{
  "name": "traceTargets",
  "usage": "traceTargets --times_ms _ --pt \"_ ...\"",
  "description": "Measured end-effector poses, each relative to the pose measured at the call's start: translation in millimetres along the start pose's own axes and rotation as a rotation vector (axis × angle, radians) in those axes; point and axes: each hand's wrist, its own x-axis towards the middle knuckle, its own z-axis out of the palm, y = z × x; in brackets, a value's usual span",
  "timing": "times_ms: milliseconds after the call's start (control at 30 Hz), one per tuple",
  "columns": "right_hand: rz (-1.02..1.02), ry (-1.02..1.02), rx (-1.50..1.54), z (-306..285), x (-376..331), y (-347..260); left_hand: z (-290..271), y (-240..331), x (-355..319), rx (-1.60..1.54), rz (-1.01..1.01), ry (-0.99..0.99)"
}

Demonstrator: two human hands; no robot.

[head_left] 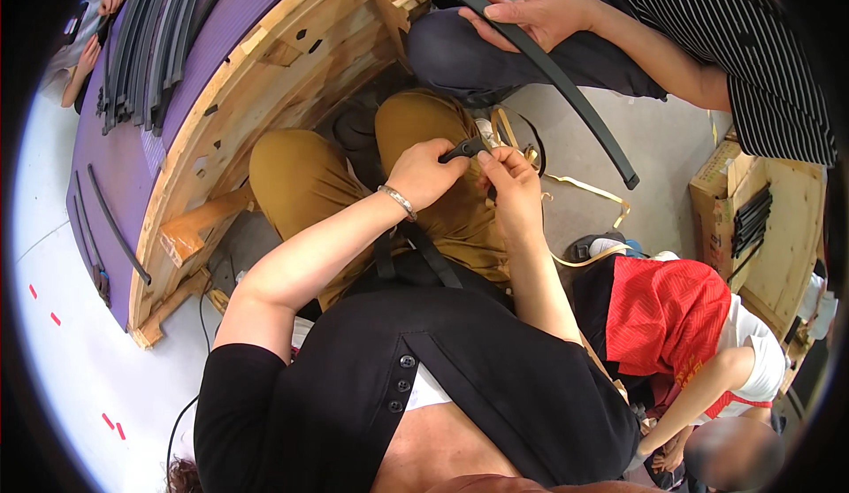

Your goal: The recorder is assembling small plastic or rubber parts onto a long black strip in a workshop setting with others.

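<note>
Over my lap, my left hand (426,175), with a bracelet at the wrist, is closed round a black rubber-like piece (465,149) whose end sticks out past the fingers. Close beside it, the thumb and fingertips of my right hand (513,188) pinch together at that end. Whatever sits between the right fingertips is too small to make out. A black strip (433,256) lies across my lap below the hands; whether it joins the held piece is hidden. Several yellowish bands (592,188) curl on the floor beyond my right hand.
A wooden bench with a purple mat (115,170) stands to my left, bearing a bundle of black strips (155,38). Across from me, a co-worker's hand (539,17) holds a long black strip (566,86). Another person in a red vest (668,316) bends beside a carton (715,197) on the right.
</note>
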Motion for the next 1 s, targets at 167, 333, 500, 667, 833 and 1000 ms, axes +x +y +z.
traceTargets --times_ms 167,333,500,667,833,1000 --pt "0.079 0.016 -0.029 5.6 -0.9 1.1 3.5 -5.2 -0.6 0.033 0.087 0.046" --pt "0.084 0.056 -0.083 8.2 1.3 5.2 -1.0 2.5 -3.5 0.000 0.006 0.008" --pt "0.110 0.092 -0.097 10.1 2.8 7.9 -0.8 -0.1 -2.4 -0.071 -0.014 0.005" --pt "0.090 0.114 -0.117 11.9 4.2 11.0 -0.1 -0.4 -2.4 -0.108 -0.022 0.003" --pt "0.079 0.132 -0.126 11.9 5.3 14.5 -1.6 9.4 -5.8 -0.222 -0.085 0.014" --pt "0.062 0.110 -0.144 14.9 2.7 10.3 -6.0 15.0 -6.0 -0.372 -0.203 -0.022"
